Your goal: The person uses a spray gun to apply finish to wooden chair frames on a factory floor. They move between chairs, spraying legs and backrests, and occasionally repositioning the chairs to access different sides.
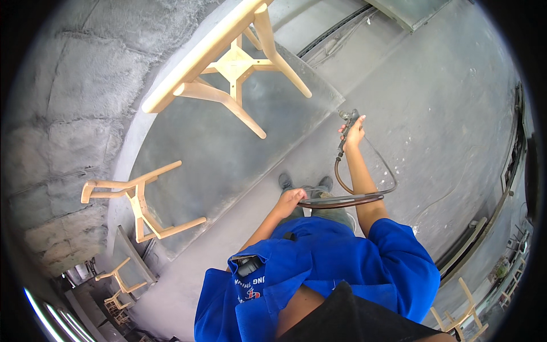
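My right hand (354, 135) is raised ahead of me, its fingers wrapped round the handle of a spray gun (350, 117). From the gun a brown hose (337, 171) and a thinner grey one (380, 155) hang down in a loop. Near my waist, my left hand (292, 200) is closed round the gathered hoses (342, 200). A pale wooden chair frame (236, 67), with splayed legs and a cross-shaped brace, is at the upper left, apart from both hands. Farther left is a second wooden chair frame (139, 206).
Both chair frames are over a grey, dusty panel (228, 176). A rough, dust-coated wall (74, 125) curves along the left. More wooden frames stand at the lower left (121, 279) and lower right (462, 313). Dark rails (464, 245) run along the right side.
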{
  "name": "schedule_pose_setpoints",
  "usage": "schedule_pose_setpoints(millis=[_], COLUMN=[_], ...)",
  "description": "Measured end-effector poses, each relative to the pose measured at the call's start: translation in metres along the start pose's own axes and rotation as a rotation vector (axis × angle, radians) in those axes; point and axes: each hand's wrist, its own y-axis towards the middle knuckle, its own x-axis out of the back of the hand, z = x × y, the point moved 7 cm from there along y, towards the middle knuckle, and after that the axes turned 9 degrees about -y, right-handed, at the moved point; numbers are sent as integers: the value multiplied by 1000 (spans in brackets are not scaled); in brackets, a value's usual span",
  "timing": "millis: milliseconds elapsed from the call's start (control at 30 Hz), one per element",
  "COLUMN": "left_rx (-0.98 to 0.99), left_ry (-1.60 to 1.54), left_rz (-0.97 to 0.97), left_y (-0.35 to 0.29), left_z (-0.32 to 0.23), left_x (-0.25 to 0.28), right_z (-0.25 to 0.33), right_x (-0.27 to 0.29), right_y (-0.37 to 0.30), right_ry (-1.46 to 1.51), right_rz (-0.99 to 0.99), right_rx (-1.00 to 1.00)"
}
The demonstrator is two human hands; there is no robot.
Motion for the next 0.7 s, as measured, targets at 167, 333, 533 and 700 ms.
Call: schedule_pose_setpoints(millis=[167,333,533,700], left_rx=[-66,-108,-122,-90], left_ry=[162,336,348,326], left_rz=[199,158,160,102], left_y=[-22,-37,-57,-69], left_z=[-77,-137,-149,-137], left_x=[-12,-20,-5,27], right_z=[13,60,57,-5], right_x=[4,-36,-83,-103], right_y=[-29,-101,-146,-149], right_ry=[-115,221,-5,150], right_rz=[-51,290,344,544], right_rx=[75,98,76,-103])
